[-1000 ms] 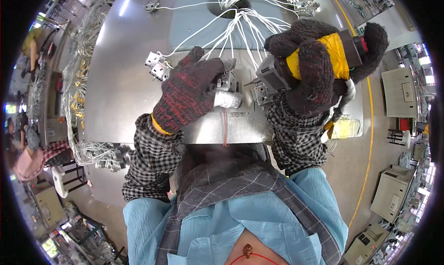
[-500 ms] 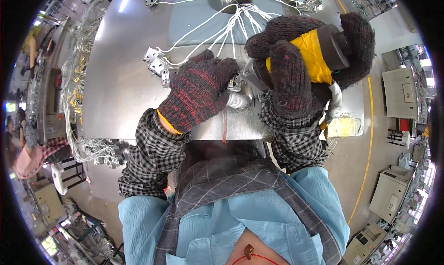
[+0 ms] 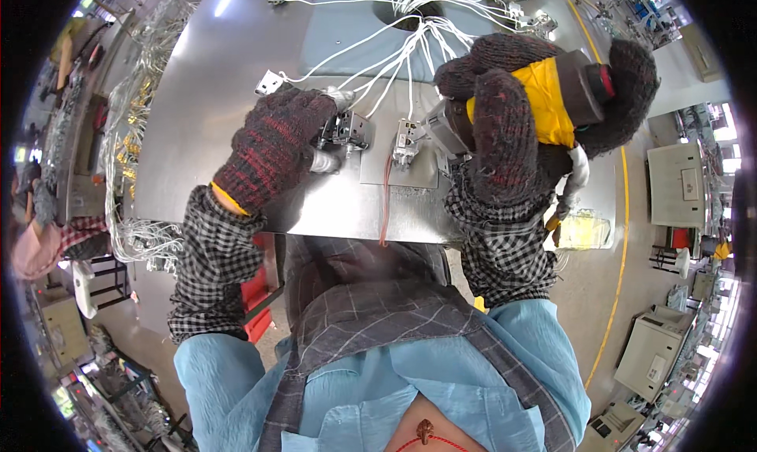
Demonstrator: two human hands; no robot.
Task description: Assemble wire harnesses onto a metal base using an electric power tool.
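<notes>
My left hand (image 3: 272, 145), in a dark knit glove with red flecks and pale tape on two fingertips, is closed on a small metal connector (image 3: 352, 129) trailing a white wire. My right hand (image 3: 501, 129), in the same kind of glove, is wrapped round a dark power tool (image 3: 548, 93) bound with yellow tape. The tool's nose points left, at a second metal connector (image 3: 406, 141) on a thin metal plate (image 3: 386, 174). A red-brown cord (image 3: 385, 208) runs from there over the table's near edge. Whether the tool touches that connector I cannot tell.
White wires (image 3: 410, 46) fan out of a dark hole in the metal table's (image 3: 185, 152) grey panel. A loose connector (image 3: 270, 82) lies beyond my left hand. Bundled wires (image 3: 126, 168) hang along the left edge. Another person's sleeve (image 3: 83, 235) shows at far left.
My left hand has moved left, away from the tool's nose, with a connector in it. The connector by the tool now shows fully. My right hand keeps hold of the tool.
</notes>
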